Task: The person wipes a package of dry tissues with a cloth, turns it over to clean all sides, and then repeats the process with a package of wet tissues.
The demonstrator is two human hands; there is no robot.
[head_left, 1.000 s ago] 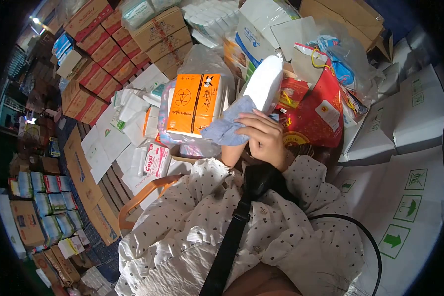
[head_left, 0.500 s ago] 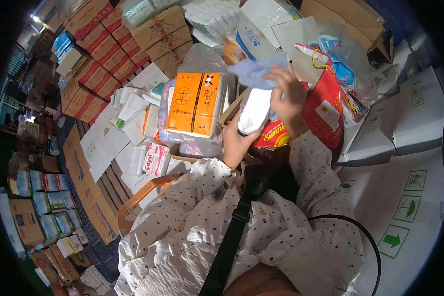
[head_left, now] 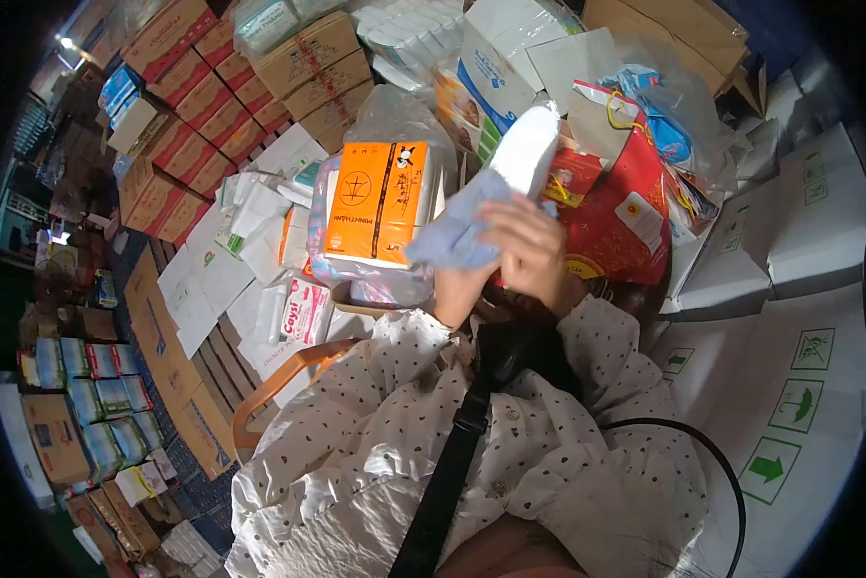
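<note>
A white, elongated object (head_left: 531, 144) points up and away from me in front of my body. Over its near end lies a light blue cloth (head_left: 457, 226). My right hand (head_left: 527, 249) presses the cloth, its fingers bent round it. Below the cloth is my left hand (head_left: 462, 291); its fingers are hidden, and its grip on the white object cannot be seen. Just left of both hands sits an orange and white tissue pack (head_left: 377, 204) on a plastic-wrapped bundle. A red bag (head_left: 630, 217) is right of my right hand.
Red and brown cartons (head_left: 202, 101) are stacked at the upper left. White boxes with green symbols (head_left: 780, 385) line the right side. An orange chair arm (head_left: 284, 380) curves at my left. A pink and white Caysi pack (head_left: 305, 310) lies beyond it.
My right hand has come down and left with the cloth, now over the near end of the white object. That object has shifted up and right and tilts more.
</note>
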